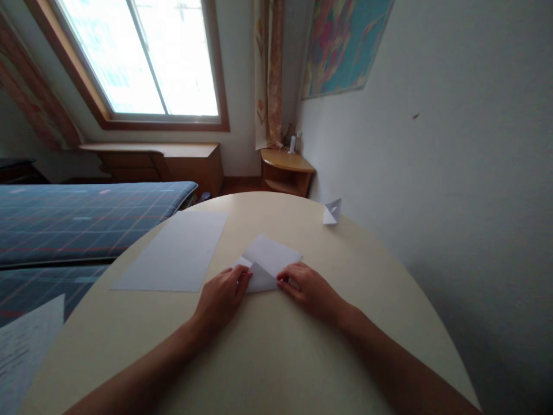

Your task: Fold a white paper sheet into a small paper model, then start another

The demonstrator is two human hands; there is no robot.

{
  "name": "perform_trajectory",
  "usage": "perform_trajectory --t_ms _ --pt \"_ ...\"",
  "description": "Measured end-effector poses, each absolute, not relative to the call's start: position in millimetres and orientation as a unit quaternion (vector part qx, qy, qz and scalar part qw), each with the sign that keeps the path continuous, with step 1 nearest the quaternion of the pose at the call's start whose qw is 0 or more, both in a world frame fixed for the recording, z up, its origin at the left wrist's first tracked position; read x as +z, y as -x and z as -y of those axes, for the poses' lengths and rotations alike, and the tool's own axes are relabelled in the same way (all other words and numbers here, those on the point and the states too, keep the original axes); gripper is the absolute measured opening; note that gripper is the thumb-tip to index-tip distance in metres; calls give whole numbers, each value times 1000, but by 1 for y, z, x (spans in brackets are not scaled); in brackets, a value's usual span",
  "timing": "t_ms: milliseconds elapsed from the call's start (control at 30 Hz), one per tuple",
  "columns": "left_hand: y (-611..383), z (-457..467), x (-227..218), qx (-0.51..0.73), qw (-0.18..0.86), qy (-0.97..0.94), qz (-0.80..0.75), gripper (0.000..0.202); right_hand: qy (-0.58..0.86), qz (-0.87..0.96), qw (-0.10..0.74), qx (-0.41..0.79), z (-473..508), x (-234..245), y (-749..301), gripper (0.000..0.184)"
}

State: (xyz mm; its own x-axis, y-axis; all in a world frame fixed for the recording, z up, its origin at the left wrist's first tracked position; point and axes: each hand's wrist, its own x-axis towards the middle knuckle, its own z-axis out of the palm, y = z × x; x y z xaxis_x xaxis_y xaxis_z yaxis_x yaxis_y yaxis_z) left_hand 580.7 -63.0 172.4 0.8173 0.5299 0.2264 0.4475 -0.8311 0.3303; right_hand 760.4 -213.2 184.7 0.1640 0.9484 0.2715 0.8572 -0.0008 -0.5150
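Observation:
A partly folded sheet of white paper (268, 253) lies on the round cream table (276, 357), one flap turned over along its near side. My left hand (222, 294) pinches the left part of this paper between thumb and fingers. At its right corner, my right hand (309, 288) has thumb and fingers closed on the edge. Left of the hands is a flat white sheet (177, 253). Toward the table's far right edge stands a small folded paper piece (332, 212), with upright points.
A printed sheet (32, 351) is at the lower left, beside the table. Beyond the table's left edge is a bed with a blue plaid mattress (86, 219). A white wall (453, 190) runs along the right. Behind stand a corner shelf (287, 161) and a low wooden cabinet (190, 161).

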Motion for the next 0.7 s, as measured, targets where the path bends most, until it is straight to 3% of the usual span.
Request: perform_trajectory --t_ms 233,433,700 --pt "-584 60 171 186 126 -940 -255 29 684 683 254 37 213 183 -758 47" --pt "-583 62 179 150 84 -962 -213 27 689 709 150 -17 212 182 -754 43" --pt "-584 57 176 156 102 -959 -216 29 712 692 120 -20 212 188 -742 42"
